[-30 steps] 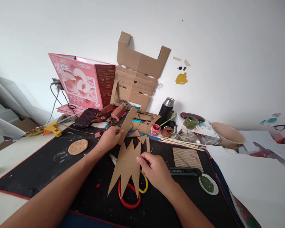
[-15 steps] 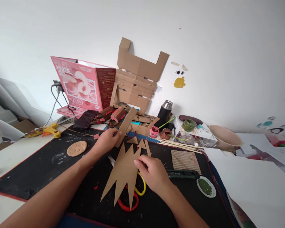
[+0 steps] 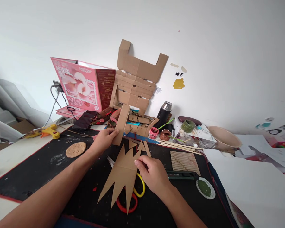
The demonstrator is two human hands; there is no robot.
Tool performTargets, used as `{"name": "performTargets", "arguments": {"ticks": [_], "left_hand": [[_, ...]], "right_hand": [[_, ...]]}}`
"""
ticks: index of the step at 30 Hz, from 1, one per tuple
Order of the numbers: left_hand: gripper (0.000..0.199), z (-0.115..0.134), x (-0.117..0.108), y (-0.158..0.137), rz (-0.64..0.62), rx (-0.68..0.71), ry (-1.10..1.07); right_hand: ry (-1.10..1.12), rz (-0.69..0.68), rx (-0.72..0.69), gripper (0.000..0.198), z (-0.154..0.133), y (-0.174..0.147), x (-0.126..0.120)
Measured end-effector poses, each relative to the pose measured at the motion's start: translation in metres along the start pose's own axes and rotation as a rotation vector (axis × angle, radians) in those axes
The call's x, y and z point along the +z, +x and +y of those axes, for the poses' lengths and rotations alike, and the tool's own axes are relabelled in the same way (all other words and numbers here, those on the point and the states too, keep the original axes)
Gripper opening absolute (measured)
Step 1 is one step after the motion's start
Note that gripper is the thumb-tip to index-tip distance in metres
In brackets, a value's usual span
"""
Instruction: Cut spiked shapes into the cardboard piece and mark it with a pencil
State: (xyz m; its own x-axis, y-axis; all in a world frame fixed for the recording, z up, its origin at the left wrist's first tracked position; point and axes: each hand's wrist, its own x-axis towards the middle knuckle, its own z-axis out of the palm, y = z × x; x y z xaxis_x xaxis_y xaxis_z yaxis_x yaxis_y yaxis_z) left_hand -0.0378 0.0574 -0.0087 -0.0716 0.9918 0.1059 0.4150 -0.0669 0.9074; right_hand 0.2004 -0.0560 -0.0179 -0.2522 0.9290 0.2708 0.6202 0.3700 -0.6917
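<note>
My left hand [image 3: 106,138] pinches a plain cardboard strip [image 3: 122,122] by its lower edge, tilted upright above the black mat. My right hand [image 3: 150,172] grips the right edge of a spiky cardboard cutout [image 3: 123,169] between thumb and fingers. Zigzag points run along the cutout's top and bottom ends. Under it lie scissors [image 3: 139,186] with red and yellow handles, their blade tip poking out at the left. Small cardboard scraps [image 3: 147,148] rest just beyond the cutout. A dark utility knife [image 3: 182,175] lies right of my right hand.
On the black mat [image 3: 49,171] are a round clay disc [image 3: 76,149], a corrugated piece [image 3: 184,161] and a lid of green paint [image 3: 205,187]. Behind stand paint jars [image 3: 154,133], a thermos [image 3: 164,114], a pink box [image 3: 80,84] and a large cut cardboard sheet [image 3: 139,69]. A yellow glue gun [image 3: 49,131] lies left.
My left hand has shifted slightly left with the strip, which now stands more upright. The cutout's lower end has swung a little left and down. My right hand has barely moved.
</note>
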Motion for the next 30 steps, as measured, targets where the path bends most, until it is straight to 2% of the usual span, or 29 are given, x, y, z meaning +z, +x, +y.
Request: {"name": "performTargets", "arguments": {"ticks": [8, 13, 17, 20, 23, 25, 29, 30], "left_hand": [[0.059, 0.018, 0.0, -0.018, -0.034, -0.009, -0.18], [0.055, 0.026, 0.002, -0.027, -0.09, -0.048, -0.323], [0.052, 0.028, 0.007, -0.031, -0.134, -0.067, -0.376], [0.053, 0.029, 0.012, -0.035, -0.195, -0.088, -0.39], [0.053, 0.03, 0.015, -0.038, -0.236, -0.097, -0.391], [0.051, 0.03, 0.013, -0.037, -0.173, -0.07, -0.41], [0.036, 0.03, 0.001, -0.03, 0.164, 0.051, -0.591], [0.033, 0.03, -0.001, -0.028, 0.217, 0.06, -0.627]], "right_hand": [[0.062, 0.206, 0.082, 0.032, 0.004, 0.004, -0.013], [0.021, 0.332, 0.061, 0.026, 0.009, 0.006, -0.016], [-0.068, 0.267, 0.002, 0.036, 0.011, 0.005, -0.012], [-0.122, 0.172, -0.016, 0.026, 0.011, 0.004, -0.01], [-0.116, 0.154, -0.011, 0.024, 0.011, 0.004, -0.011], [-0.023, 0.169, 0.047, 0.027, 0.011, 0.004, -0.013], [0.325, 0.214, 0.227, 0.034, 0.009, 0.007, -0.015], [0.368, 0.22, 0.249, 0.037, 0.009, 0.008, -0.016]]}}
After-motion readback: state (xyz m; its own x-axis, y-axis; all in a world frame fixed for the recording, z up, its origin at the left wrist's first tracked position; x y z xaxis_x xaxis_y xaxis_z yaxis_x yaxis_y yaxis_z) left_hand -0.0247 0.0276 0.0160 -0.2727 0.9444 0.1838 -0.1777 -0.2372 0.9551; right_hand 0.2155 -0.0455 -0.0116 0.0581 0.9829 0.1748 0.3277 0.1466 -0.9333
